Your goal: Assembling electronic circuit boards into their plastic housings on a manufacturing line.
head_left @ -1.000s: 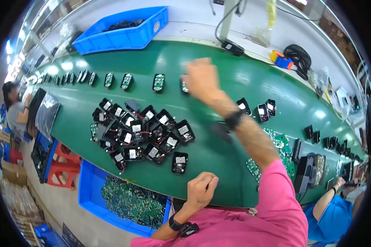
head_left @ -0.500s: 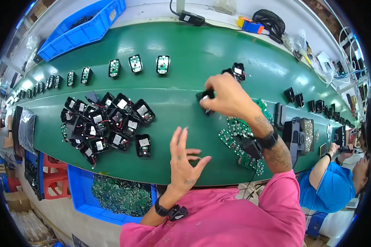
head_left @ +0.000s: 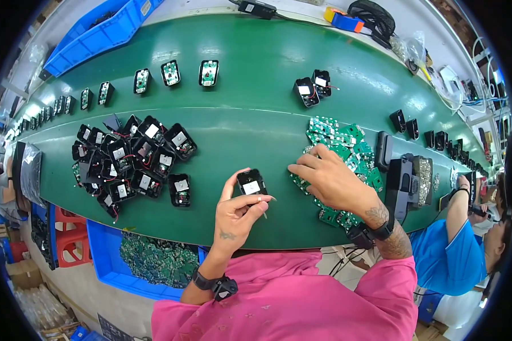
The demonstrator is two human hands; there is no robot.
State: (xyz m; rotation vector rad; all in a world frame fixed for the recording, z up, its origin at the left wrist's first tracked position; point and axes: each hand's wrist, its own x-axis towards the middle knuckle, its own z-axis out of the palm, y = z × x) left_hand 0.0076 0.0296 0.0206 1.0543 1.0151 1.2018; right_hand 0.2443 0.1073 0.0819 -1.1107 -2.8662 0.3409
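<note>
My left hand (head_left: pixel 236 219) is closed around a small black plastic housing (head_left: pixel 252 183), held above the near part of the green table. A white square part shows inside the housing. My right hand (head_left: pixel 338 181) is over a pile of green circuit boards (head_left: pixel 348 135), its fingers bent and spread apart. I see nothing held in it, though the palm side is hidden. Left of my hands lies a heap of black housings (head_left: pixel 119 153) with white squares and red wires. One separate housing (head_left: pixel 180 190) sits beside that heap.
Housings with green boards (head_left: pixel 208 73) form a row toward the far left. Two black housings (head_left: pixel 306 92) stand together at the back. A black device (head_left: pixel 400 187) sits right of the boards. Below the table edge is a blue bin (head_left: pixel 105 258); a co-worker (head_left: pixel 452 256) sits at right.
The black housing has passed from my right hand to my left, coming nearer to me. My right hand has moved back to the circuit board pile. The view has shifted slightly.
</note>
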